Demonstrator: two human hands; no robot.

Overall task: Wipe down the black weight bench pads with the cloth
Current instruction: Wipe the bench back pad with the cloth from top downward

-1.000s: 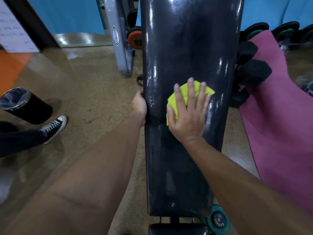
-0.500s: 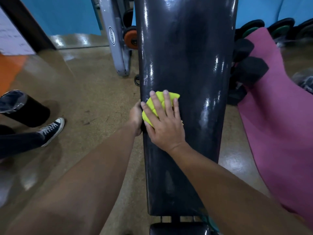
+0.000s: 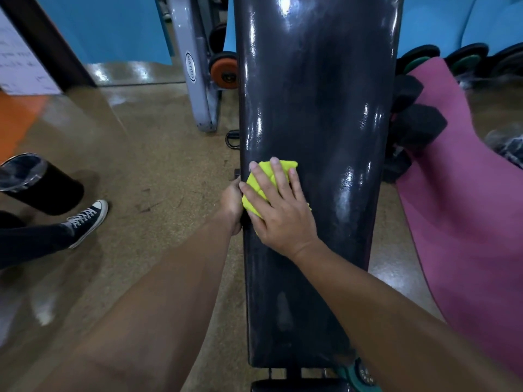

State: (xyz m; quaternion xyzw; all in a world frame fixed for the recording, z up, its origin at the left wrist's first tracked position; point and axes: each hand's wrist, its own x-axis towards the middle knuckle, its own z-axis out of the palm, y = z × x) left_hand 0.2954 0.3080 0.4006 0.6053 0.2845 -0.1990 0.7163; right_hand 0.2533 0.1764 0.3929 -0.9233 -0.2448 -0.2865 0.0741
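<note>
One right hand (image 3: 278, 215) flat on folded yellow cloth (image 3: 267, 179), glossy black pad (image 3: 319, 108)

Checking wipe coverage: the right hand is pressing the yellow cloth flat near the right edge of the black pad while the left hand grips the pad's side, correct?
Not quite. In the head view the right hand presses the yellow cloth near the black pad's left edge, beside the gripping left hand.

Glossy brown floor (image 3: 158, 154), blue wall (image 3: 107, 29), pink mat (image 3: 467, 193) at right, black bin (image 3: 39, 183) at left, grey machine frame (image 3: 195, 80) behind.
</note>
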